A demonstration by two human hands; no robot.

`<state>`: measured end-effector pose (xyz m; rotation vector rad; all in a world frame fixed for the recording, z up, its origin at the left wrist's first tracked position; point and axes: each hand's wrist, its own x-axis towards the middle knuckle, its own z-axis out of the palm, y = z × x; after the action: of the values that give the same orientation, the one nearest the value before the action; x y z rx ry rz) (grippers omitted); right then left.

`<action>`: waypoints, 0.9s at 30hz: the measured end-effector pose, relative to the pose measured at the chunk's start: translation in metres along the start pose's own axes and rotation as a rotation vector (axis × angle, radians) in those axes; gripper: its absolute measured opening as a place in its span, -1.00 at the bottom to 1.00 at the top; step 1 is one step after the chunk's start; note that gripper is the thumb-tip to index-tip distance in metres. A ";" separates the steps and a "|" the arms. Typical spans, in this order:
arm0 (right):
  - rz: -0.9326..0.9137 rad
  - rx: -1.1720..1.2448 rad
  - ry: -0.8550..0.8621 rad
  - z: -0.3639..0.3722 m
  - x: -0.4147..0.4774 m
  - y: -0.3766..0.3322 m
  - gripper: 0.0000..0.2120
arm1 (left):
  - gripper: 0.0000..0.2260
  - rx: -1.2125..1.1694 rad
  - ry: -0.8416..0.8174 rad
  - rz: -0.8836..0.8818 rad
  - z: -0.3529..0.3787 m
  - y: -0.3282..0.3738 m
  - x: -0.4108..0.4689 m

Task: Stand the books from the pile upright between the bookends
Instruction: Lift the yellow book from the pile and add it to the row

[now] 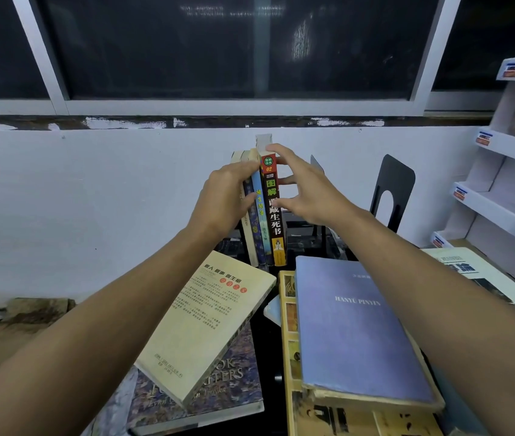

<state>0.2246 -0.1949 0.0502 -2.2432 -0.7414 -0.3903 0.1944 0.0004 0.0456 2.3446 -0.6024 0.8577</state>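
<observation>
While only the head view is given, the whole workspace is shown in it. At the centre of the frame a short row of upright books is seen, leaning slightly to the left; the red-spined book is the rightmost with a readable spine, and a pale book top rises above the row behind it. The left hand is pressed flat against the left side of the row, fingers extended, so the books are braced rather than gripped. The right hand is spread wide just right of the red-spined book, fingertips at or near its top; actual contact cannot be told. Well apart to the right, a black bookend is seen standing, with a gap left between it and the row. No left bookend can be made out behind the hand.

In the lower half of the frame the pile is still spread out: a cream paperback laid tilted over a dark patterned book, and a blue hardback laid on a yellow-edged book.

If both hands are withdrawn, the row could topple to the right into the open gap, since nothing is set against it there. The lean could also worsen if the left hand's pressure is eased.
</observation>
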 end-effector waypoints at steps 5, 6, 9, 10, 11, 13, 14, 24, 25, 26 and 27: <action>-0.006 0.017 0.001 0.003 0.002 0.000 -0.13 | -0.58 0.011 -0.009 -0.003 -0.006 0.002 0.000; -0.005 0.014 0.001 0.003 0.002 0.000 -0.13 | -0.58 0.015 -0.009 -0.006 -0.007 0.003 0.000; -0.001 -0.001 -0.002 0.005 0.003 -0.002 -0.13 | -0.58 0.023 -0.008 -0.014 -0.008 0.005 -0.001; 0.000 -0.004 -0.003 0.005 0.002 -0.002 -0.13 | -0.58 0.022 -0.010 -0.018 -0.007 0.005 -0.001; 0.000 -0.014 -0.001 0.006 0.001 -0.003 -0.13 | -0.58 0.021 -0.013 -0.019 -0.007 0.004 -0.001; 0.004 -0.047 0.001 0.006 -0.001 -0.003 -0.12 | -0.56 0.027 -0.024 -0.018 -0.006 0.003 -0.001; 0.006 -0.063 0.001 0.005 -0.002 -0.004 -0.11 | -0.55 0.033 -0.034 -0.019 -0.006 0.002 -0.001; 0.032 -0.212 -0.127 -0.024 -0.014 -0.011 -0.06 | -0.47 0.063 -0.159 -0.024 -0.018 0.018 -0.010; 0.038 -0.236 -0.146 -0.029 -0.019 -0.013 -0.07 | -0.48 0.067 -0.159 -0.023 -0.019 0.020 -0.013; 0.044 -0.259 -0.162 -0.034 -0.025 -0.014 -0.09 | -0.49 0.070 -0.160 -0.021 -0.019 0.023 -0.016; 0.050 -0.278 -0.177 -0.040 -0.032 -0.015 -0.12 | -0.50 0.071 -0.166 -0.021 -0.020 0.025 -0.020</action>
<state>0.1881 -0.2276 0.0706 -2.5787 -0.7581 -0.2870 0.1571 -0.0012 0.0531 2.4987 -0.6229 0.6903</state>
